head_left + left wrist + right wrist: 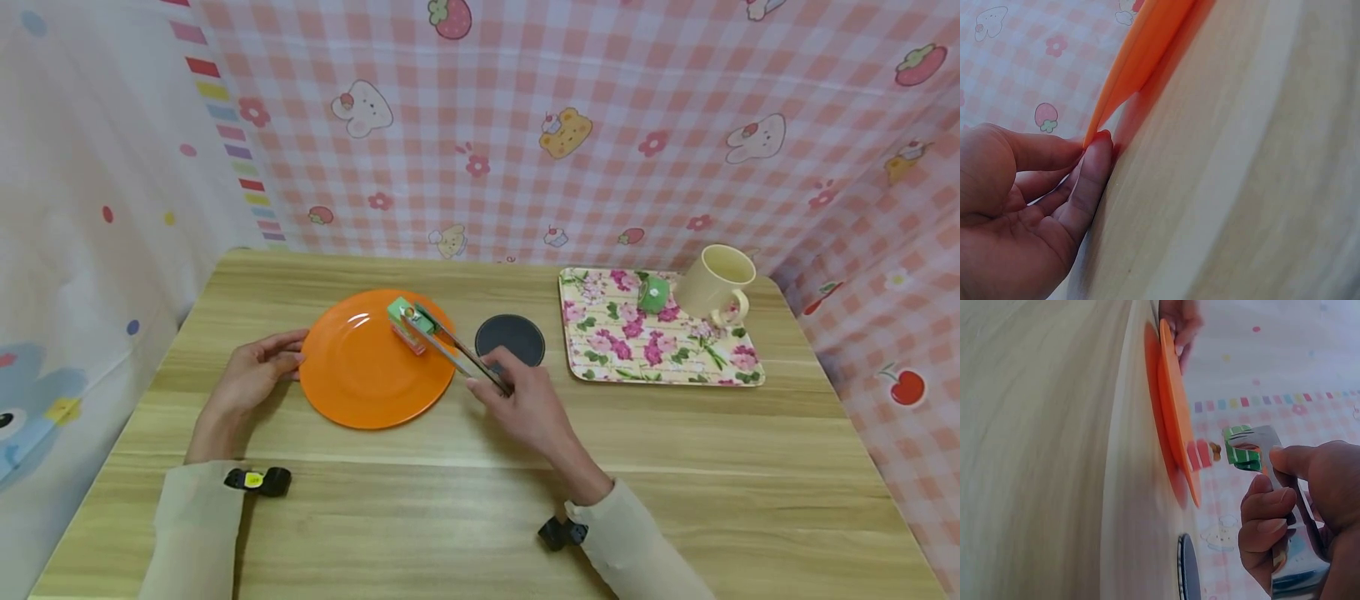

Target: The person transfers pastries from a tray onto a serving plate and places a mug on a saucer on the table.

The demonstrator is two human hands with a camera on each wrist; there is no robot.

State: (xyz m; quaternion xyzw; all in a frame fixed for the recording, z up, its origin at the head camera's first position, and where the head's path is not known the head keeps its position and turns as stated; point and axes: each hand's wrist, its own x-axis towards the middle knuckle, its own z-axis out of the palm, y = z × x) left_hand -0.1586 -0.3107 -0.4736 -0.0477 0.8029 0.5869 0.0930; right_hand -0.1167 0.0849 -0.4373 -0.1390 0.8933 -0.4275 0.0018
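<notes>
My left hand [251,375] pinches the rim of a round orange plate [352,375] between thumb and fingers, as the left wrist view shows up close. Metal tongs [468,358] are gripped in my right hand [528,408]. Their tips hold a small green piece with white stripes [1244,450] over the plate's right side. On the plate, under the tongs, sits a small pink-red striped piece [1199,454] with a brown bit at its top. A gap shows between the two pieces in the right wrist view; from the head camera, the green one partly covers the pink-red one.
Right of the plate lies a round dark coaster [510,335]. A flowered tray [600,362] at the back right bears a cream mug [705,287] and a small green piece [653,294]. Patterned cloth [487,125] hangs behind and beside the wooden table [420,517].
</notes>
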